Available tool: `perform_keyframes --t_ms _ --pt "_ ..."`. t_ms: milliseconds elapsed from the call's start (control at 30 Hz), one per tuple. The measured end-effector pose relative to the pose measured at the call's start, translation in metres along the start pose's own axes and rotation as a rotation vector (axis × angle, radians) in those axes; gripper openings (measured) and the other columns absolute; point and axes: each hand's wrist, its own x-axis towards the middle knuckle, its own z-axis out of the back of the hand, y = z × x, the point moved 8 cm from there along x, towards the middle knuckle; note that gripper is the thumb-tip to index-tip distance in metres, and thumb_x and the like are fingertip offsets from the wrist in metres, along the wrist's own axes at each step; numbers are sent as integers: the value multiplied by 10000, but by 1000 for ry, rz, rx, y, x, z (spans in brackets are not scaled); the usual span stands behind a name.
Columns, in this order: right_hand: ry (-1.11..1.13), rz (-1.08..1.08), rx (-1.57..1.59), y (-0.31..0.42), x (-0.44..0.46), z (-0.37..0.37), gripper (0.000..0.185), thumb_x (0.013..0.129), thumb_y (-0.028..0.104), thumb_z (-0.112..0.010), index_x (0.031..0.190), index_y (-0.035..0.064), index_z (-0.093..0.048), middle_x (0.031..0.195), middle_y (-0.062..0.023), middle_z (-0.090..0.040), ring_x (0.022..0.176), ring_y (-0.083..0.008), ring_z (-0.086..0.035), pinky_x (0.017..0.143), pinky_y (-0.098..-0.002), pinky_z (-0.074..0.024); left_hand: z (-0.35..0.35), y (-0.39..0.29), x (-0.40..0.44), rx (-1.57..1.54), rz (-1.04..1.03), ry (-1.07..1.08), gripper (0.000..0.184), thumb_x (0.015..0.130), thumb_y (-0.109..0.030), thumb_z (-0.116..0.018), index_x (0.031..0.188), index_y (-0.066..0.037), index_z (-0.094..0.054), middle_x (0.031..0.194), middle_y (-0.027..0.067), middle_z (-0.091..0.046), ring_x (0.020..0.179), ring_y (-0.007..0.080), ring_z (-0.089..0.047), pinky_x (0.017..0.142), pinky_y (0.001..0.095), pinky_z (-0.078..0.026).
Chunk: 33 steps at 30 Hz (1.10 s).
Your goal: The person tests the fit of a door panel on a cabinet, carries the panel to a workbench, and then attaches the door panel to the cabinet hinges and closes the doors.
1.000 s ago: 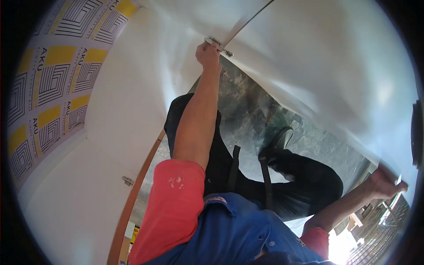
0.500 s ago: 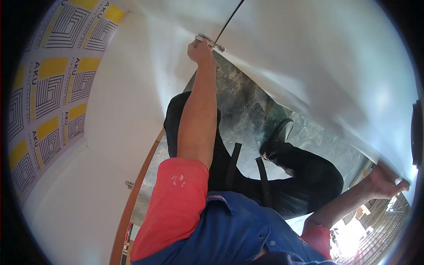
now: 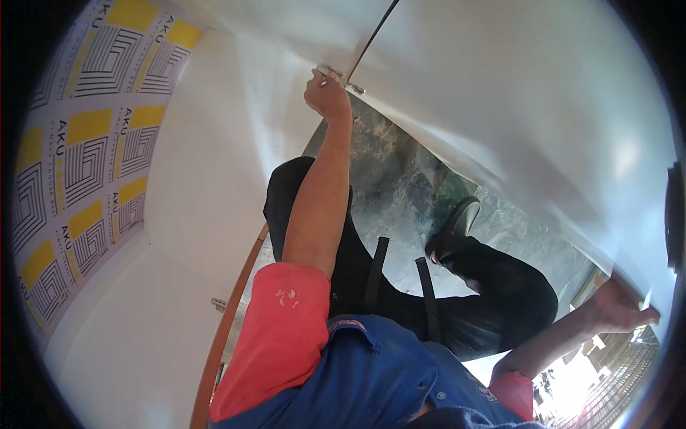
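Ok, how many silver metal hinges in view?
2. One silver metal hinge is at the left hand, partly covered; the second hinge is on the white panel, beside a reddish-brown edge. Others may be hidden.

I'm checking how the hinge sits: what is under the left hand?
Parts of a metal hinge show just past the left hand, by the white panel. Whatever its fingers and palm cover cannot be seen, including any screws there.
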Motion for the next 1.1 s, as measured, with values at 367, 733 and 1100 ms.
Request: perform_keyframes --t_ms 367,733,1100 --pt "445 -142 239 -67 20 60 189 1005 259 -450 925 88 -453 906 3 -492 821 -73 -455 740 -240 -415 7 -14 1 620 -307 124 583 815 -170 -648 1339 20 -478 1174 228 -614 1067 362 -595 927 411 -460" --pt "672 -80 -123 28 47 -10 376 790 181 -761 1063 -22 -601 932 -131 -653 875 -214 -605 802 -357 -458 127 -244 -217 1381 -264 1021 517 757 -271 -579 1244 -100 -552 1046 204 -647 966 384 -619 862 452 -491" --pt "1008 -331 47 180 182 -11 431 821 307 -721 1123 28 -587 982 -87 -627 880 -188 -563 786 -318 -418 239 -457 -407 1225 -191 810 397 766 -275 -614 1124 -108 -647 1185 144 -625 1044 344 -607 907 436 -488"
